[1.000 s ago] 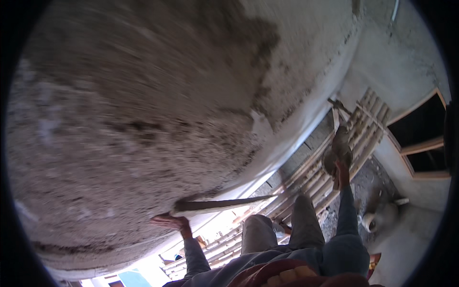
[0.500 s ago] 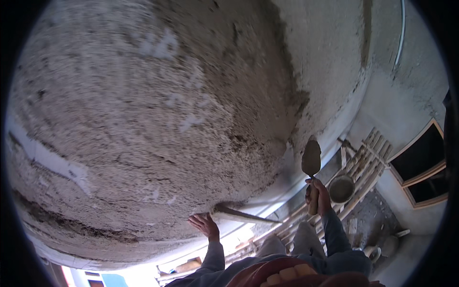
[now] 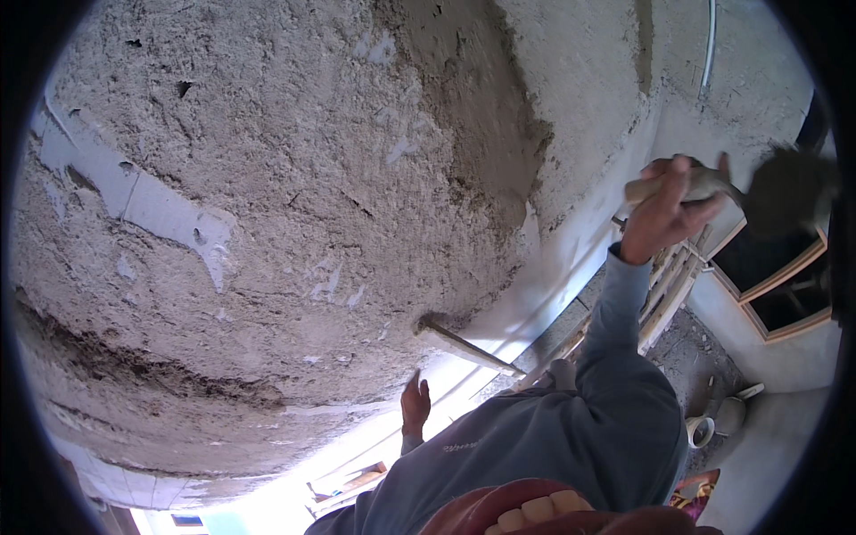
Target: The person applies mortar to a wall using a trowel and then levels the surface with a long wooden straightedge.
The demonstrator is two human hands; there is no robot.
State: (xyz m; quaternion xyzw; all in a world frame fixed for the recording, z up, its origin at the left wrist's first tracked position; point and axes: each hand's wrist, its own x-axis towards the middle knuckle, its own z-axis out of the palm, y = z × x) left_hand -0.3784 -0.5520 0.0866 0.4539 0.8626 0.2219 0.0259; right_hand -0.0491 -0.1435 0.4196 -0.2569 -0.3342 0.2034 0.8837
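My right hand (image 3: pixel 670 210) is raised high on the right, its fingers wrapped round the handle of a trowel (image 3: pixel 685 185). The trowel's blade points right, and a dark mass, apparently mortar, covers it. Its outline is blurred. My left hand (image 3: pixel 415 407) is low near the middle, fingers up and thumb apart, holding nothing. Whether it touches the rough plaster wall (image 3: pixel 294 205) is unclear. Above that hand, a wooden pole (image 3: pixel 473 350) slants from the wall down to the right. Darker, wetter-looking plaster (image 3: pixel 486 116) covers a strip of the wall's upper part.
Wooden scaffold poles (image 3: pixel 670 287) lie behind my right arm. Further right is a wood-framed opening (image 3: pixel 749 294) in a side wall. A pale container (image 3: pixel 700 432) stands on the ground at lower right. A thin pipe (image 3: pixel 709 45) runs along the upper right wall.
My right hand has swung up and right with the trowel, the blade turning from upward to rightward. My left hand has moved slightly right. The bucket on the scaffold is now hidden.
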